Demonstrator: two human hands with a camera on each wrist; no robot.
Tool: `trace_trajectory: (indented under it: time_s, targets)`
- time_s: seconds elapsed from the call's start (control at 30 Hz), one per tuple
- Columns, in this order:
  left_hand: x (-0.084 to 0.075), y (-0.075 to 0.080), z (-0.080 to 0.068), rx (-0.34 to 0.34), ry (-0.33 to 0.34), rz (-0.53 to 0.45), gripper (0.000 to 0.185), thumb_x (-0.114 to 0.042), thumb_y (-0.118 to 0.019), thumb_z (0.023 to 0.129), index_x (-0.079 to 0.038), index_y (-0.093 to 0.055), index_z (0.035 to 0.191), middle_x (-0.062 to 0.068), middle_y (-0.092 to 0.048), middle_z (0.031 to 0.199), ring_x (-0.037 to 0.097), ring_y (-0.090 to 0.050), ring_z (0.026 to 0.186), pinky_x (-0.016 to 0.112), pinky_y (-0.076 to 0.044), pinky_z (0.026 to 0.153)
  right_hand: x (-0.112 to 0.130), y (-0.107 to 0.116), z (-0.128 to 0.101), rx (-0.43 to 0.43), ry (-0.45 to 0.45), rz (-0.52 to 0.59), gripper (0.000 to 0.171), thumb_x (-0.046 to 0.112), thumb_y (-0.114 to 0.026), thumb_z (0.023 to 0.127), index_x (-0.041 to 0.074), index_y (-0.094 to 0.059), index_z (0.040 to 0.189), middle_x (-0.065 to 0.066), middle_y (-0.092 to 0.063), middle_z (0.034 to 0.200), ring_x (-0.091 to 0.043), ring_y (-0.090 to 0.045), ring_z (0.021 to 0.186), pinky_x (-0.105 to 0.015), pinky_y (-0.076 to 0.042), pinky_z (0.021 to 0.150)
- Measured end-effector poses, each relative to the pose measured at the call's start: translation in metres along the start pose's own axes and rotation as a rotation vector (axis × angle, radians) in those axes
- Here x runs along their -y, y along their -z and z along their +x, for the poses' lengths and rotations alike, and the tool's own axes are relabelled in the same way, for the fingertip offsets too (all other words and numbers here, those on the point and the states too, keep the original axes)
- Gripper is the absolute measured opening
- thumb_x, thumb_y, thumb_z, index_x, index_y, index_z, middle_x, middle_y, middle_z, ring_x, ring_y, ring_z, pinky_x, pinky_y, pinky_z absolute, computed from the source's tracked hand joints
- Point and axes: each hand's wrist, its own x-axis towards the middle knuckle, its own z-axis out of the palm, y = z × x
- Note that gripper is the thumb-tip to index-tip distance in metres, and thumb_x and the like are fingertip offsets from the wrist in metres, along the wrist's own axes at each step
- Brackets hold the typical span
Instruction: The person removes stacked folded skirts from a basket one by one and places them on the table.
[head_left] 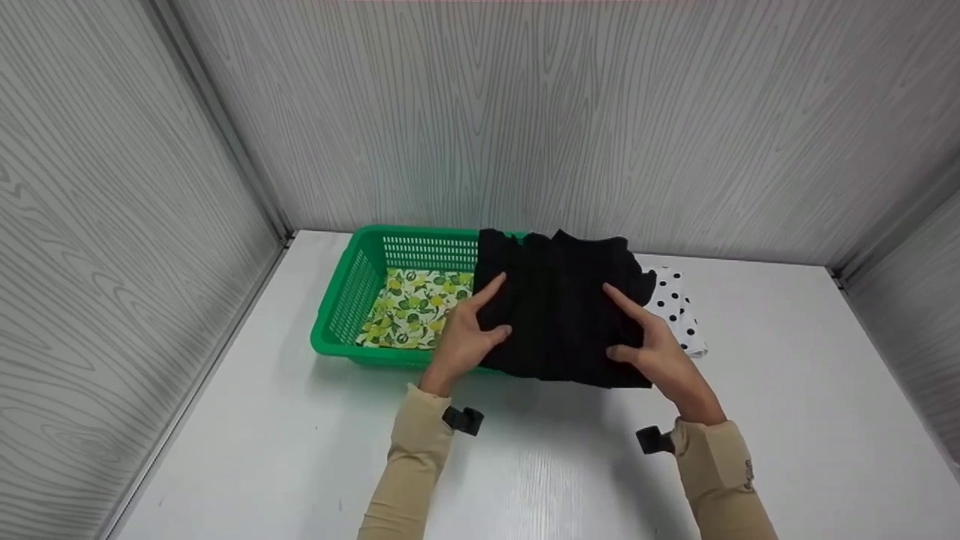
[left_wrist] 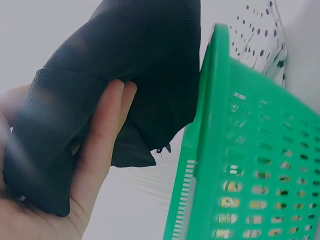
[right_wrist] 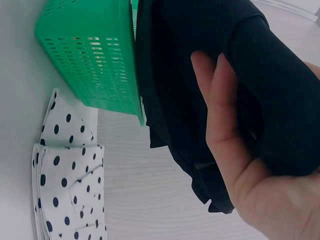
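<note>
A: Ok, left to right, what've we got?

B: Green basket (head_left: 397, 355) with a lemon-print cloth (head_left: 412, 307) lying inside, so I'd call that one done. Then the left grip (head_left: 465, 339), pinching one side of a black cloth (head_left: 551, 315) held up over the basket's right end. The right grip (head_left: 656, 351) pinches the other side.

A: So the black one's not down yet?

B: Nope. Past it there's a dotted cloth (head_left: 675, 307) (folded, kinda) on the table (head_left: 787, 375) outside the basket. Midway at best, I'd guess.

A: Anything you can't see?

B: Black cloth blocks the basket's right end and part of the dotted one. Some fingers are hidden, forearms (head_left: 405, 480) cut off. Can't tell if cloth touches basket.
</note>
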Motion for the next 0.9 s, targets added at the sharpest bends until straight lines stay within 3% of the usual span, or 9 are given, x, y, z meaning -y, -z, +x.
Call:
trace_trajectory:
  time_s: [0.1, 0.33, 0.43, 0.5, 0.57, 0.67, 0.77, 0.83, 0.9]
  targets:
    - [0.000, -0.008, -0.002, 0.011, -0.012, -0.019, 0.074, 0.010, -0.066, 0.089, -0.006, -0.040, 0.156, 0.011, -0.037, 0.159, 0.027, -0.033, 0.146, 0.043, -0.037, 0.110, -0.001, 0.005, -0.008, -0.005, -0.016, -0.007, 0.090, -0.016, -0.060, 0.081, 0.016, -0.032, 0.161, -0.009, -0.020, 0.166, -0.027, -0.021, 0.148, -0.049, -0.024, 0.115]
    - [-0.001, -0.021, -0.007, 0.035, -0.017, -0.033, 0.074, 0.009, -0.066, 0.089, -0.007, -0.040, 0.156, 0.010, -0.038, 0.159, 0.026, -0.032, 0.146, 0.042, -0.036, 0.108, -0.006, 0.011, -0.027, -0.028, -0.025, -0.055, 0.091, -0.016, -0.062, 0.081, 0.017, -0.032, 0.161, -0.008, -0.021, 0.166, -0.026, -0.018, 0.150, -0.046, -0.023, 0.117]
    - [-0.001, -0.027, -0.008, 0.043, -0.015, -0.026, 0.073, 0.009, -0.067, 0.088, -0.008, -0.042, 0.155, 0.009, -0.039, 0.159, 0.023, -0.039, 0.140, 0.039, -0.036, 0.110, -0.009, 0.013, -0.034, -0.041, -0.025, -0.072, 0.091, -0.016, -0.063, 0.081, 0.017, -0.033, 0.161, -0.008, -0.022, 0.166, -0.027, -0.019, 0.149, -0.029, -0.027, 0.113]
    - [-0.002, -0.032, -0.010, 0.059, -0.013, -0.022, 0.073, 0.008, -0.067, 0.089, -0.008, -0.042, 0.155, 0.013, -0.045, 0.154, 0.024, -0.055, 0.115, 0.034, -0.044, 0.095, -0.010, 0.016, -0.040, -0.049, -0.022, -0.079, 0.091, -0.016, -0.063, 0.081, 0.017, -0.033, 0.161, -0.008, -0.022, 0.166, -0.027, -0.018, 0.149, -0.018, -0.029, 0.107]
    - [-0.003, -0.037, -0.011, 0.068, -0.009, -0.016, 0.073, 0.008, -0.067, 0.089, -0.010, -0.042, 0.156, 0.012, -0.046, 0.153, 0.021, -0.055, 0.100, 0.030, -0.045, 0.085, -0.012, 0.018, -0.045, -0.055, -0.015, -0.078, 0.091, -0.017, -0.063, 0.081, 0.016, -0.033, 0.161, -0.009, -0.022, 0.166, -0.028, -0.017, 0.150, -0.012, -0.029, 0.103]
    - [-0.003, -0.045, -0.013, 0.073, -0.018, -0.010, 0.073, 0.008, -0.067, 0.089, -0.010, -0.043, 0.155, 0.014, -0.049, 0.151, 0.020, -0.055, 0.097, 0.028, -0.045, 0.080, -0.014, 0.022, -0.053, -0.060, -0.002, -0.069, 0.091, -0.018, -0.063, 0.081, 0.014, -0.033, 0.160, -0.011, -0.022, 0.165, -0.030, -0.018, 0.149, -0.011, -0.030, 0.101]
    - [-0.004, -0.053, -0.014, 0.075, -0.044, -0.005, 0.073, 0.010, -0.068, 0.087, -0.008, -0.044, 0.154, 0.021, -0.068, 0.121, 0.020, -0.057, 0.104, 0.030, -0.045, 0.094, -0.015, 0.027, -0.061, -0.069, 0.004, -0.071, 0.092, -0.019, -0.063, 0.080, 0.013, -0.033, 0.160, -0.013, -0.023, 0.165, -0.033, -0.020, 0.149, -0.011, -0.031, 0.101]
    - [-0.004, -0.059, -0.015, 0.084, -0.063, -0.014, 0.074, 0.010, -0.068, 0.087, -0.006, -0.044, 0.154, 0.023, -0.068, 0.121, 0.020, -0.058, 0.105, 0.032, -0.046, 0.097, -0.017, 0.030, -0.066, -0.075, 0.003, -0.075, 0.092, -0.019, -0.063, 0.080, 0.013, -0.033, 0.160, -0.013, -0.023, 0.165, -0.034, -0.020, 0.148, -0.011, -0.031, 0.100]
    - [-0.004, -0.064, -0.017, 0.093, -0.069, -0.014, 0.074, 0.010, -0.068, 0.087, -0.006, -0.044, 0.154, 0.022, -0.067, 0.123, 0.018, -0.058, 0.090, 0.030, -0.047, 0.094, -0.018, 0.032, -0.071, -0.078, 0.004, -0.086, 0.092, -0.019, -0.063, 0.080, 0.014, -0.033, 0.160, -0.014, -0.022, 0.165, -0.035, -0.019, 0.148, -0.011, -0.031, 0.100]
